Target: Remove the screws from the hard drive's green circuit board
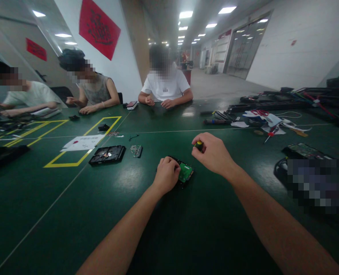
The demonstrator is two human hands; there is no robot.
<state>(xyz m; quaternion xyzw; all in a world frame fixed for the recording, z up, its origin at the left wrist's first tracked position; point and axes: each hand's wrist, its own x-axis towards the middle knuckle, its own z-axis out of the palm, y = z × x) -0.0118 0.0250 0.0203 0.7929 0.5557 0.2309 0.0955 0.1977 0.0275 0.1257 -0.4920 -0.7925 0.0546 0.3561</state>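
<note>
My left hand is closed and rests on a black hard drive with a green circuit board facing up on the green table. Its fingers press the drive's near left side. My right hand is closed around a screwdriver with a yellow and black handle, held upright just above the drive's far right corner. The screwdriver's tip is hidden from me.
An opened hard drive and a small circuit board lie to the left, beside a yellow-taped square holding white paper. Three people sit at the far side. Tools, cables and paper clutter the right; a dark device lies there.
</note>
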